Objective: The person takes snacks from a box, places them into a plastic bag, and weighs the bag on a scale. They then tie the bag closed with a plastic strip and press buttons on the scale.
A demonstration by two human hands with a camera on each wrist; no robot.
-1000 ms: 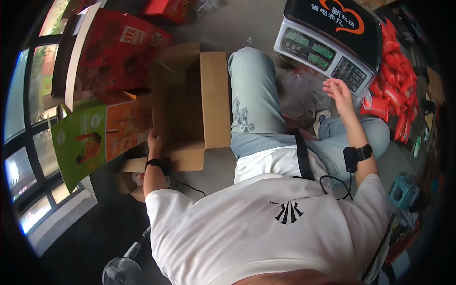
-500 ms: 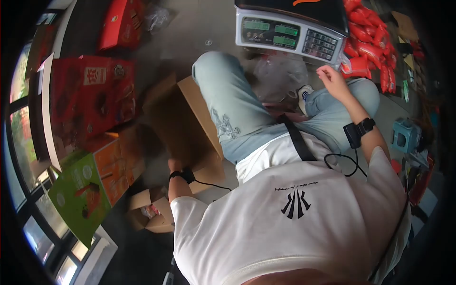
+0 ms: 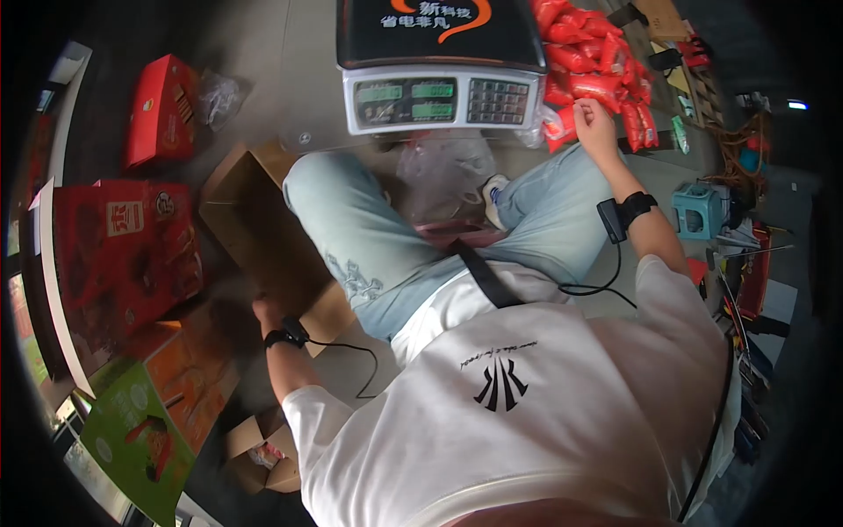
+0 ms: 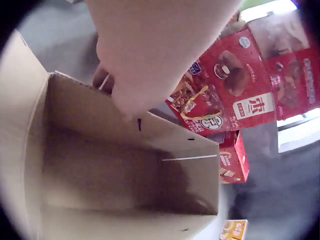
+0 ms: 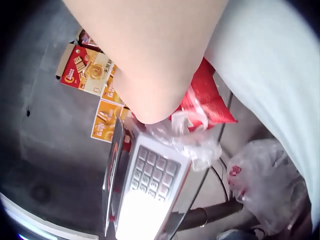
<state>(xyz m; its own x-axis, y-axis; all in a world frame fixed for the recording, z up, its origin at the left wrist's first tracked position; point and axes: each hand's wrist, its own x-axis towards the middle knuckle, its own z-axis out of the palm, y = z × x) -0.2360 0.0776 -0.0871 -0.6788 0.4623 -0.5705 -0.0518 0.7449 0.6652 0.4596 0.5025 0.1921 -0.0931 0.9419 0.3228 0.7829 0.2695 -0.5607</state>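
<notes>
The left hand (image 4: pixel 122 92) grips the upper edge of an open cardboard box (image 4: pixel 90 175), fingers over the side wall; the box's inside looks bare in the left wrist view. In the head view that hand (image 3: pixel 266 307) is at the near end of the box (image 3: pixel 255 211), left of the knee. The right hand (image 3: pixel 593 119) hangs with loosely bent fingers at the near edge of the red packets (image 3: pixel 606 83), right of the scale (image 3: pixel 443 98). From the right wrist camera, the hand (image 5: pixel 150 100) covers part of a red packet (image 5: pixel 207 95) beside the scale's keypad (image 5: pixel 155 172); its fingers are hidden.
Red gift boxes (image 3: pixel 127 237) and a green box (image 3: pixel 136 439) stand at the left. A small open carton (image 3: pixel 255 452) lies near the left elbow. A clear plastic bag (image 3: pixel 443 171) lies between the legs. A blue stool-like object (image 3: pixel 696 211) is at the right.
The head view has turned, so the scale and packets appear further left. The right hand has moved from beside the scale's keypad to the packets. The left hand stays at the box.
</notes>
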